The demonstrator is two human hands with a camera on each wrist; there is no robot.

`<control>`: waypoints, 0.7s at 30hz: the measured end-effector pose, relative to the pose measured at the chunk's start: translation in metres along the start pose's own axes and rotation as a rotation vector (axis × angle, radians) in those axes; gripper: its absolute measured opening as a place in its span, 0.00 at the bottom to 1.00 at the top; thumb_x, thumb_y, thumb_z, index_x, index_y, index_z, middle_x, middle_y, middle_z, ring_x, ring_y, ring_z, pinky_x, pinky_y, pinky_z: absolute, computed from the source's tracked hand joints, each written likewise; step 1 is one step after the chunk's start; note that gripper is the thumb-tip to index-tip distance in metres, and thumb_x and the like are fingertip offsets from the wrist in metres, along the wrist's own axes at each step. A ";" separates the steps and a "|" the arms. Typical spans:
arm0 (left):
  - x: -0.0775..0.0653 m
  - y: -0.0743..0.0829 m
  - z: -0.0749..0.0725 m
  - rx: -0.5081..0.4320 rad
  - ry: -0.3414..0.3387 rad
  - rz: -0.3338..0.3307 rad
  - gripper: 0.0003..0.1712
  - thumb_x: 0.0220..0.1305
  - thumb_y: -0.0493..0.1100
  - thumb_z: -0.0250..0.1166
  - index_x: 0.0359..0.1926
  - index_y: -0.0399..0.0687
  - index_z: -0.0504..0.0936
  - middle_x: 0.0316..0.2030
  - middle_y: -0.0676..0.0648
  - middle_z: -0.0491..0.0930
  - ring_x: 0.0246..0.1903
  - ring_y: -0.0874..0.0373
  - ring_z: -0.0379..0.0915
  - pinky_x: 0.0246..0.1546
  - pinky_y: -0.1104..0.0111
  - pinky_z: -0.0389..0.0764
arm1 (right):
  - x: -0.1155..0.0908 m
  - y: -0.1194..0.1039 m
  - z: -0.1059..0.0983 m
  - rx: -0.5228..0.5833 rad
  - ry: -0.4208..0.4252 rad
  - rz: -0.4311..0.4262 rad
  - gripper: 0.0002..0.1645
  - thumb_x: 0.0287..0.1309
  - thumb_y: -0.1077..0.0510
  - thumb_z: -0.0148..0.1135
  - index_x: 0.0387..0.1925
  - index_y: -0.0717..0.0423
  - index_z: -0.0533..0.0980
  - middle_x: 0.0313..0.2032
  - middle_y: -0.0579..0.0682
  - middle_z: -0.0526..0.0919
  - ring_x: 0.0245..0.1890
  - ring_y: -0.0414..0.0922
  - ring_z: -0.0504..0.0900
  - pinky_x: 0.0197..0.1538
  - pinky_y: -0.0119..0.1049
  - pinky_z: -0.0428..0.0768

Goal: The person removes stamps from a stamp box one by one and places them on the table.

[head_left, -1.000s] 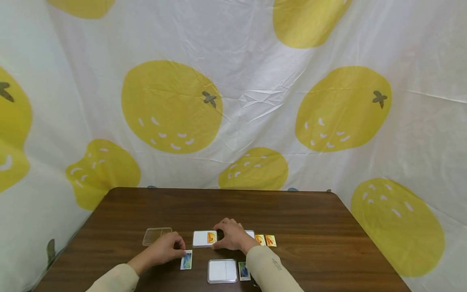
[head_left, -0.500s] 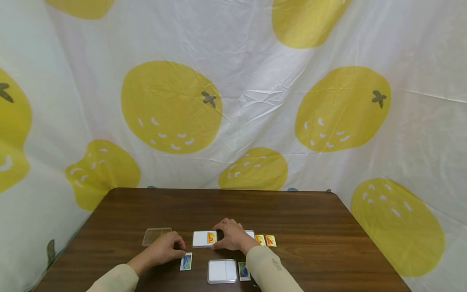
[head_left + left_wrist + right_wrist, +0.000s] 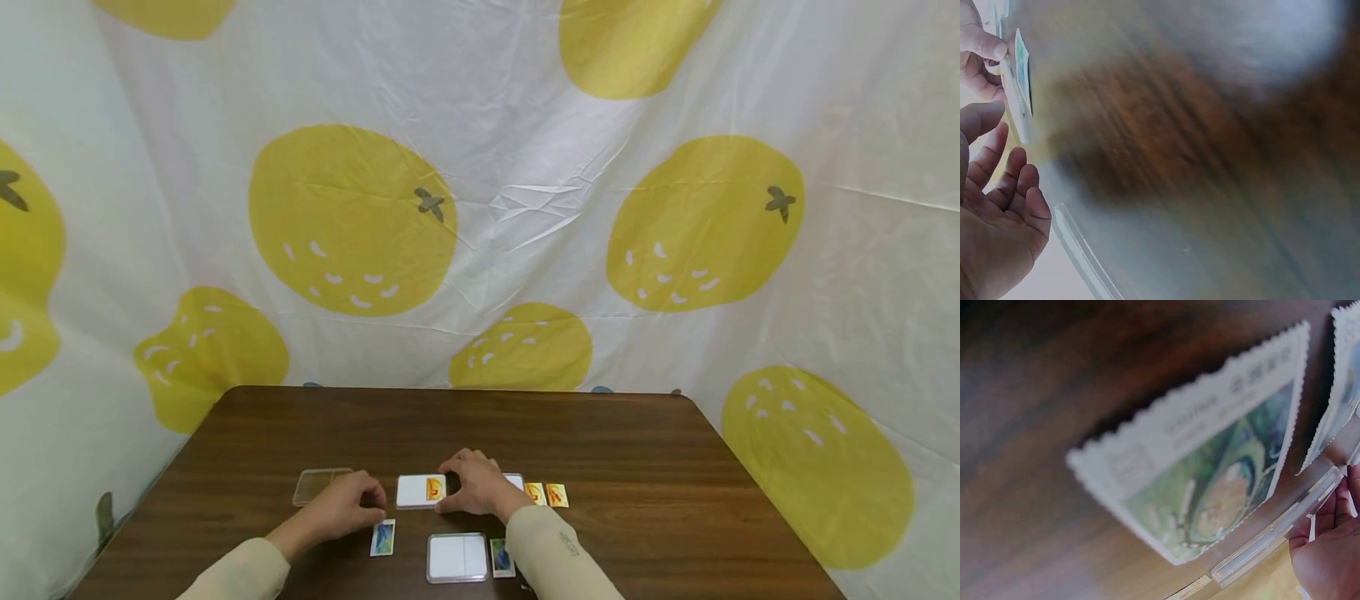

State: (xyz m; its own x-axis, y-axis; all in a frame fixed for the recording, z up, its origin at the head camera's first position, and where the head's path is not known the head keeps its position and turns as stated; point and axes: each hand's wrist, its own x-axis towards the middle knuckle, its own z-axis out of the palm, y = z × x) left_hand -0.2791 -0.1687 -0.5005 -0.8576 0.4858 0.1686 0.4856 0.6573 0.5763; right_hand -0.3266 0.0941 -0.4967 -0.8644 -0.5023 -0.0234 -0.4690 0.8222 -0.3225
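My left hand [image 3: 348,507] hovers by the top edge of a blue-green postage stamp [image 3: 382,537] on the table. In the left wrist view its fingers [image 3: 1013,181] are loosely bent, with nothing between them and the thumb. My right hand [image 3: 476,483] grips the right end of a flat clear case [image 3: 412,492], thumb at the near edge and fingers at the far one. This case has a white insert and an orange stamp [image 3: 435,489] at its right. Behind the right hand, a second white-filled case [image 3: 514,480] is mostly hidden.
Another clear case with white insert [image 3: 457,557] lies in front, beside a green stamp [image 3: 502,557]. Two orange stamps [image 3: 557,495] lie at the right. A transparent lid-like piece [image 3: 311,485] lies left. Behind the brown table [image 3: 450,417] hangs a lemon-print curtain [image 3: 525,250].
The blue-green stamp has slid slightly toward the front. My left hand has since let go of it and shifted a little to the right. The right hand stays put on the case.
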 end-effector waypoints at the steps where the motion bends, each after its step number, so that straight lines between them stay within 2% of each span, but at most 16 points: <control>1: 0.001 0.001 0.000 0.004 0.000 -0.007 0.06 0.54 0.41 0.72 0.30 0.50 0.81 0.30 0.55 0.74 0.32 0.61 0.70 0.35 0.62 0.73 | 0.000 0.000 0.000 -0.001 0.001 -0.003 0.34 0.48 0.37 0.74 0.57 0.44 0.79 0.56 0.48 0.75 0.58 0.49 0.70 0.61 0.48 0.66; 12: 0.016 0.008 -0.001 -0.052 0.006 -0.067 0.06 0.55 0.41 0.73 0.32 0.48 0.82 0.31 0.52 0.75 0.33 0.57 0.69 0.37 0.60 0.73 | -0.002 0.000 0.000 -0.001 0.013 -0.005 0.35 0.48 0.37 0.75 0.56 0.44 0.79 0.55 0.48 0.75 0.57 0.49 0.71 0.60 0.48 0.67; 21: 0.027 0.013 0.000 -0.046 0.060 -0.089 0.08 0.55 0.40 0.73 0.34 0.43 0.82 0.33 0.50 0.76 0.35 0.57 0.71 0.39 0.59 0.75 | -0.001 0.000 0.000 0.015 0.007 0.001 0.35 0.47 0.37 0.75 0.56 0.44 0.79 0.55 0.47 0.75 0.56 0.48 0.71 0.60 0.47 0.66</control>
State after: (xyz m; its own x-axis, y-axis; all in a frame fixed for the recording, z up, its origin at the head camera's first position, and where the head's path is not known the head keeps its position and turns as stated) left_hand -0.2955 -0.1472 -0.4880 -0.9063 0.3902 0.1622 0.4000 0.6681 0.6274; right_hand -0.3254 0.0950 -0.4962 -0.8661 -0.4996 -0.0171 -0.4656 0.8186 -0.3364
